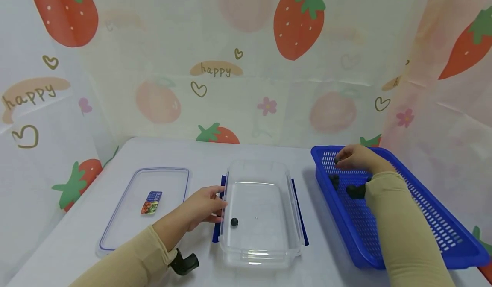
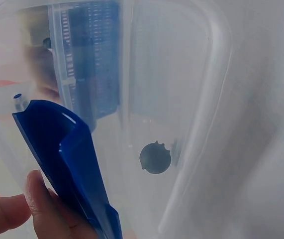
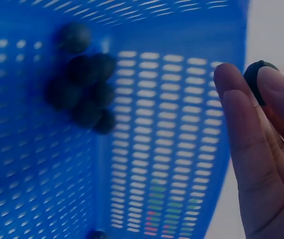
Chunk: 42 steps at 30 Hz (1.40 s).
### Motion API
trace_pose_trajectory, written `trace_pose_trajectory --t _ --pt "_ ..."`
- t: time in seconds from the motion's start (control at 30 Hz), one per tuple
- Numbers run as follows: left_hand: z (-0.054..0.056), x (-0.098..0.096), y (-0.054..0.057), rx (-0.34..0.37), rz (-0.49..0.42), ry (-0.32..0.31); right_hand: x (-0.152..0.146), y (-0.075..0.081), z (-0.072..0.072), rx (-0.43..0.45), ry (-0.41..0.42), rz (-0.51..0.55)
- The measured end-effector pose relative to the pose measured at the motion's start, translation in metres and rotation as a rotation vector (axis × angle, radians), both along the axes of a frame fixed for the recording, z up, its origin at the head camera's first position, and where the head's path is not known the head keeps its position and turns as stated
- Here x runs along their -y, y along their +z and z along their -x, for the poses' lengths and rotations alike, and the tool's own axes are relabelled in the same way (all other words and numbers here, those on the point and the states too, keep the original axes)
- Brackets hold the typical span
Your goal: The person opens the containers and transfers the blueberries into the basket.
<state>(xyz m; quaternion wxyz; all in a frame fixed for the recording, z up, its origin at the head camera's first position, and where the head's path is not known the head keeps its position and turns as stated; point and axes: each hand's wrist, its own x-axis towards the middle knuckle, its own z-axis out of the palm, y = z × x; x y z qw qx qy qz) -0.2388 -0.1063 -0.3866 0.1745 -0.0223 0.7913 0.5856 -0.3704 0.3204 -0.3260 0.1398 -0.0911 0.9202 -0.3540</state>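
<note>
A clear plastic box (image 1: 255,218) with blue side latches stands in the middle of the table. My left hand (image 1: 203,206) rests against its left side, fingers loosely extended by a blue latch (image 2: 64,159). One dark round blueberry (image 1: 234,222) lies in the box; its small crown shows in the left wrist view as well. Over the far left corner of the blue basket (image 1: 430,201), my right hand (image 1: 359,158) pinches another blueberry (image 3: 257,79) between thumb and fingers. Below it, several blueberries (image 3: 84,89) cluster in the basket's corner, blurred in the right wrist view.
A clear lid (image 1: 127,212) with a blue edge and a colourful label (image 1: 151,203) lies flat on the white table, left of the box. Behind the table hangs a strawberry-print sheet (image 1: 246,107). The basket's raised perforated wall stands between box and basket floor.
</note>
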Motion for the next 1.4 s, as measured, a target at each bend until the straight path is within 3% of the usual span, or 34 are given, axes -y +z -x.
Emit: trace_pose_trajectory --t 0.23,0.57,0.8,1.17,1.4 --pt "-0.001 -0.001 0.001 -0.014 -0.004 -0.001 -0.001 -0.008 -0.003 0.047 0.002 -0.014" --pt "-0.002 -0.001 0.002 -0.01 -0.006 -0.005 -0.003 -0.009 -0.003 0.033 0.006 -0.012" --pt "-0.001 0.001 0.001 -0.009 -0.009 -0.013 0.006 0.008 -0.002 0.03 -0.017 0.143" --pt "-0.001 0.001 0.001 -0.001 -0.016 -0.011 0.075 0.047 -0.01 -0.078 0.142 0.125" --pt "0.0 0.002 0.0 -0.004 -0.024 -0.009 0.136 0.05 -0.016 -0.057 0.28 0.096"
